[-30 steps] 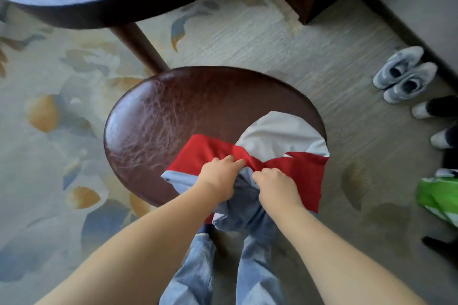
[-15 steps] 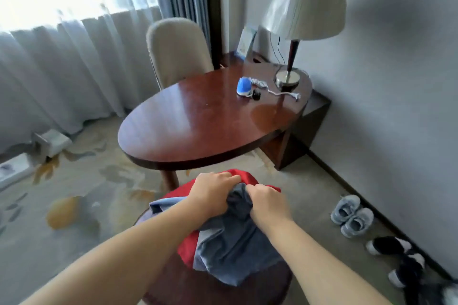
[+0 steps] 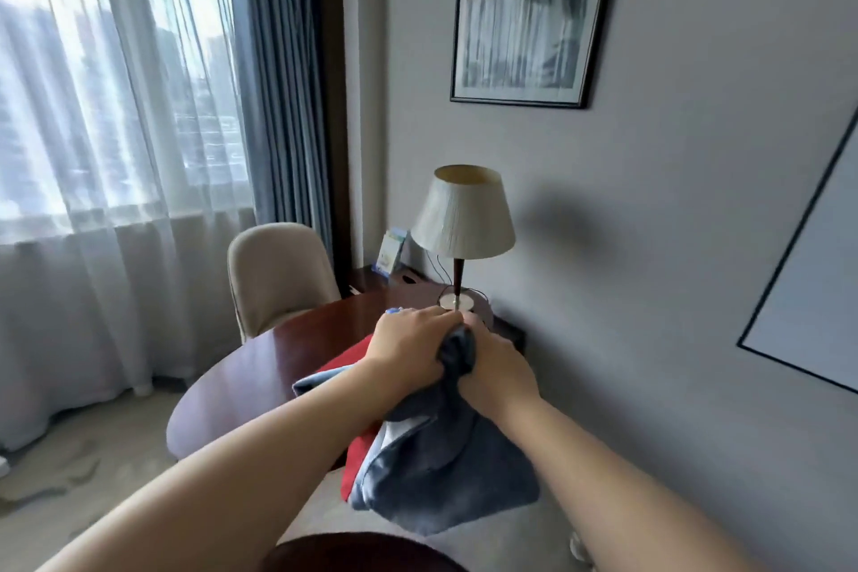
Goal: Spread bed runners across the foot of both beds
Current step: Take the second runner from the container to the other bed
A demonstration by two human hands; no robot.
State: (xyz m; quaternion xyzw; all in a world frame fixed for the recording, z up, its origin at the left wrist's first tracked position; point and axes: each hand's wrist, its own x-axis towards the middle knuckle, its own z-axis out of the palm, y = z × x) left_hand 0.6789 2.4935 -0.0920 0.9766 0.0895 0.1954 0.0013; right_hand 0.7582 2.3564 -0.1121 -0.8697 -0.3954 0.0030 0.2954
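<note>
Lifted the runner bundle off the stool w/ both hands, left hand & right hand fisted tight on its top; it hangs bunched below my fingers

We lift the bundled runner off the round stool, where it lay a second ago; now it hangs in the air from our left hand and right hand, raised in front of the tabletop, and our view tilts up from the floor to the wall.
</note>
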